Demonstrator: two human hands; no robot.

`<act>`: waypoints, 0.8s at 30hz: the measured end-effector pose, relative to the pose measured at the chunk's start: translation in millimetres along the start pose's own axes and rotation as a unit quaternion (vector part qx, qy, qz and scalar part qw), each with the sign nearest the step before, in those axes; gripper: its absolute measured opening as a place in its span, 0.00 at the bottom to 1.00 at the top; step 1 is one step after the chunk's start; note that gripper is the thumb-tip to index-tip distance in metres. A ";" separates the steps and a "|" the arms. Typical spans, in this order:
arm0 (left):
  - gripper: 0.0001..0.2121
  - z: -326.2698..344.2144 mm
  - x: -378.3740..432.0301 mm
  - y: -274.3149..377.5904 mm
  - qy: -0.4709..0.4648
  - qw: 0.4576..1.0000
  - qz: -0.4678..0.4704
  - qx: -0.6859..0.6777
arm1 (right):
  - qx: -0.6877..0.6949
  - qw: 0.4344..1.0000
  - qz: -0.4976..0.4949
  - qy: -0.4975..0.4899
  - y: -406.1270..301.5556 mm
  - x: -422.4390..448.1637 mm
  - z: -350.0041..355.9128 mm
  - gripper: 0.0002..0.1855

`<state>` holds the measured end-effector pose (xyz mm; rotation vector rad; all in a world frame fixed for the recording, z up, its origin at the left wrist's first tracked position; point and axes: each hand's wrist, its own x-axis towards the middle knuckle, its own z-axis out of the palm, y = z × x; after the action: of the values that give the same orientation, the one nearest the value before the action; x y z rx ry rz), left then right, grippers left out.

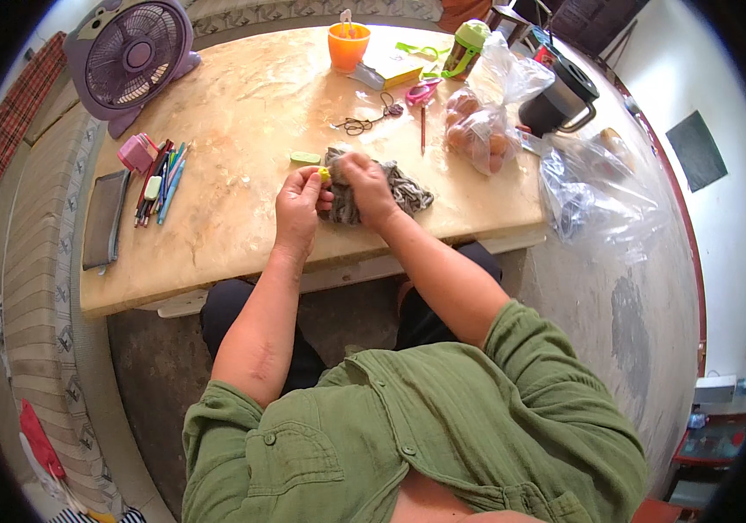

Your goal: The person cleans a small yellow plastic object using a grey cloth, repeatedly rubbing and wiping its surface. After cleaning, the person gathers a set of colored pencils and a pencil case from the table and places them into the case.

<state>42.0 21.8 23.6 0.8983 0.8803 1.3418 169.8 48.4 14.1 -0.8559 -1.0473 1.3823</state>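
Observation:
A small yellow object (324, 174) is pinched between the thumb and fingers of my left hand (299, 199); it is too small to name. My right hand (367, 186), blurred at the fingers, is just to its right, over a crumpled grey cloth (410, 189). Whether the fingers grip the cloth cannot be made out. The cloth lies on the table near its front edge, partly hidden by both hands. Just behind my left hand rests a small green block (305, 157), like an eraser.
Left on the table (235, 131) are pens and pencils (162, 180), a pink sharpener (138, 152), a grey pouch (105, 219) and a purple fan (137, 55). Behind are an orange cup (348, 49), pink scissors (422, 91) and a green-lidded bottle (467, 49). Rightward stand bagged eggs (477, 134) and a kettle (559, 91).

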 end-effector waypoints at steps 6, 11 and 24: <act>0.08 -1.0 30.0 8.8 -0.030 0.998 -0.033 -0.032 | 0.304 0.941 0.114 0.090 -16.2 8.2 -3.6 0.13; 0.11 -6.9 38.2 -1.8 0.005 0.997 -0.052 -0.050 | 0.194 0.976 -0.029 0.092 -18.1 18.0 8.2 0.10; 0.08 -21.9 53.0 10.0 0.027 0.997 -0.042 -0.063 | -0.406 0.863 -0.290 -0.076 -10.5 51.3 33.6 0.09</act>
<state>19.8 75.6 23.3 0.7226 0.8560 1.3393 137.4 95.2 39.2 -0.9056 -1.8847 0.4627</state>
